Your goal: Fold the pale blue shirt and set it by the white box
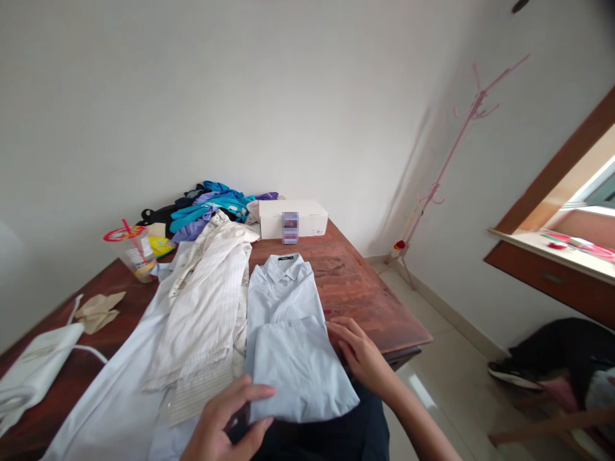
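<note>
While the left grip [225,416] sits at the near left corner of the folded light-blue shirt [298,368], index finger on top and thumb by the hem, can't tell if cloth is clamped. Right grip [364,355]: fingers loosely bent and apart, tips touching shirt's right edge. Shirt lies between both grips, lower part folded up over itself, collar pointing away from them. Left of the left grip and ahead: striped shirt [206,320] on a pale garment [122,390]; farther left, white object with cord [45,358], brown paper [98,312], plastic cup [137,256] with red straw. Well ahead of both grips: white box [314,218], small purple pack [290,238] just in front, clothes pile [204,211] to its left. Bare tabletop [368,298] ahead of right grip; pink coat stand [454,153] well beyond, rightward.
</note>
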A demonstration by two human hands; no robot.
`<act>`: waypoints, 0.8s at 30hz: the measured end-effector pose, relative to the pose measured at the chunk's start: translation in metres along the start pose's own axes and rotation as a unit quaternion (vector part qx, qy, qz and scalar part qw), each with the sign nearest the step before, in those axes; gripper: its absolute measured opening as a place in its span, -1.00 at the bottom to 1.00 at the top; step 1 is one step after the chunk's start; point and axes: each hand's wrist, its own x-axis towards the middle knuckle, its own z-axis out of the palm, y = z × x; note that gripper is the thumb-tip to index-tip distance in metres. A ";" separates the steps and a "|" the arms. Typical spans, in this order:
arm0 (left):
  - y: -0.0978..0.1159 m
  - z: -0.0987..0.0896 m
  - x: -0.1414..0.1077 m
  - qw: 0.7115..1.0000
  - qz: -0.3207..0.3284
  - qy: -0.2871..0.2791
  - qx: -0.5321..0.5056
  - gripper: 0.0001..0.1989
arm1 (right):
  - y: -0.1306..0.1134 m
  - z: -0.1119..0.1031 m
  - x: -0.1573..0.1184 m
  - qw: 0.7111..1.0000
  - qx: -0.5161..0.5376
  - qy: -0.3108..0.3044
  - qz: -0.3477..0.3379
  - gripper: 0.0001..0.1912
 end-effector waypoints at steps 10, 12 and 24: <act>0.026 -0.011 0.027 0.987 -0.031 -0.042 -0.151 -0.60 | -0.016 -0.001 0.002 0.985 0.008 -0.151 -0.081 -0.25; 0.023 -0.014 0.026 0.985 -0.033 -0.025 -0.169 -0.56 | -0.021 0.001 0.005 0.982 0.066 -0.150 -0.090 -0.45; 0.005 -0.009 0.043 0.997 0.072 -0.010 -0.018 0.05 | -0.030 0.003 -0.012 0.943 0.308 -0.027 0.125 -0.46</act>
